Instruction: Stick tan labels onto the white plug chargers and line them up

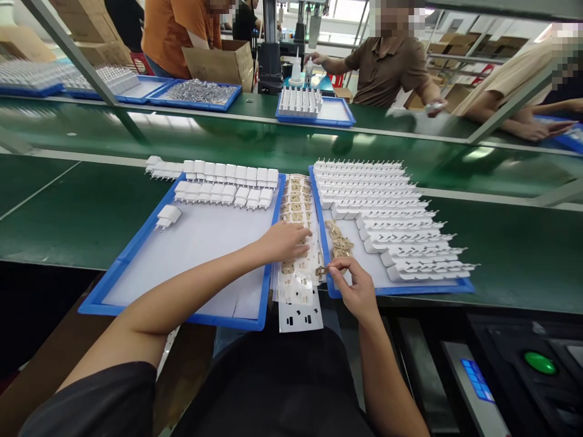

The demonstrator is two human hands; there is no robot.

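Note:
My left hand (285, 241) lies with its fingers stretched over a strip of sticker sheets (296, 291), which bears rows of small tan die-cut pieces. Between the thumb and fingers of my right hand (357, 288) is a small tan sticker piece (321, 271), at the sheet's right edge. Just beyond that hand, a loose pile of tan pieces (342, 244) rests in the right blue tray (423, 291). Rows of white plug adapters (387, 221) fill most of that tray, pins pointing right. In the left blue tray (122, 267), two rows of white chargers (223, 193) stand at the back, with a single charger (168, 215) nearer me.
Behind the trays runs a green conveyor belt (228, 136) under slanted metal posts. Across it are a tray of metal parts (200, 91), a tray of white adapters (300, 103) and several co-workers. A machine with a green button (540, 362) stands at lower right.

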